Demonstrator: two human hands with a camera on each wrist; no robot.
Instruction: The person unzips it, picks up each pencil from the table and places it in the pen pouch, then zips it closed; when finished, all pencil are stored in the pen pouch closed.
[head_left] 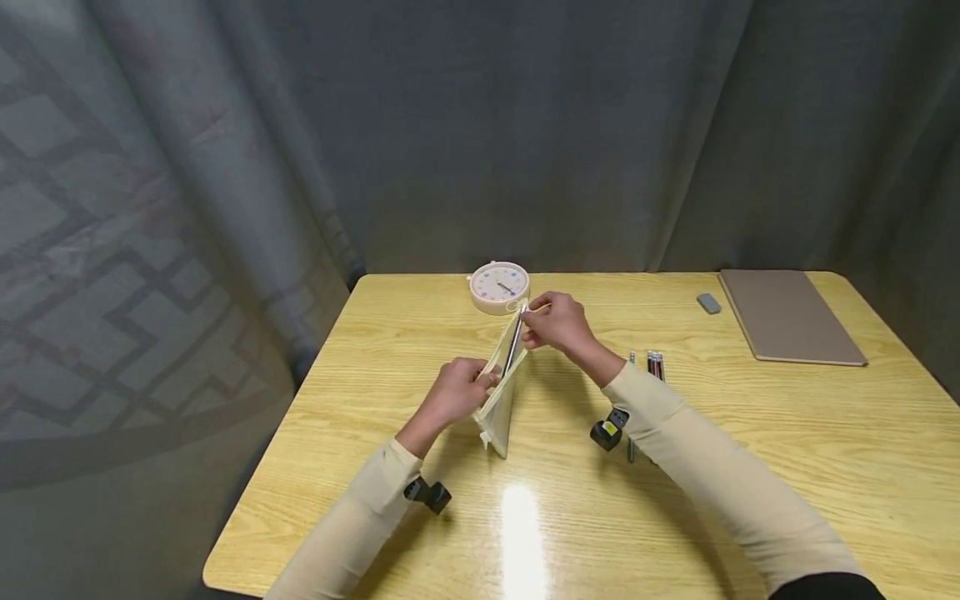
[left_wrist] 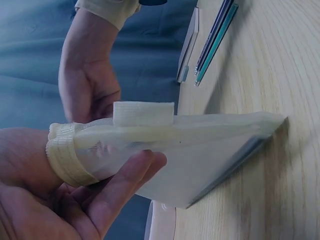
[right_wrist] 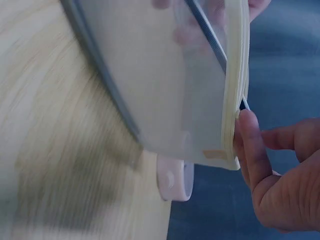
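A translucent pouch (head_left: 504, 408) with a cream zipped rim is held on edge above the table, its mouth parted upward. My left hand (head_left: 459, 390) grips the near part of the rim; in the left wrist view its fingers (left_wrist: 145, 162) lie along the pouch side. At the far end of the rim, my right hand (head_left: 558, 321) pinches the edge between thumb and fingers, as the right wrist view (right_wrist: 285, 175) shows closely. A slim dark stick (right_wrist: 207, 32) with a textured section slants inside the pouch, its upper end beside the right fingertips. Its exact kind is unclear.
A pink round clock (head_left: 498, 285) lies just beyond the pouch. Right of it are several pencils (head_left: 656, 364), partly hidden under the right forearm, a small grey eraser (head_left: 708, 303) and a brown notebook (head_left: 791, 317). Grey curtains hang behind the wooden table (head_left: 405, 333).
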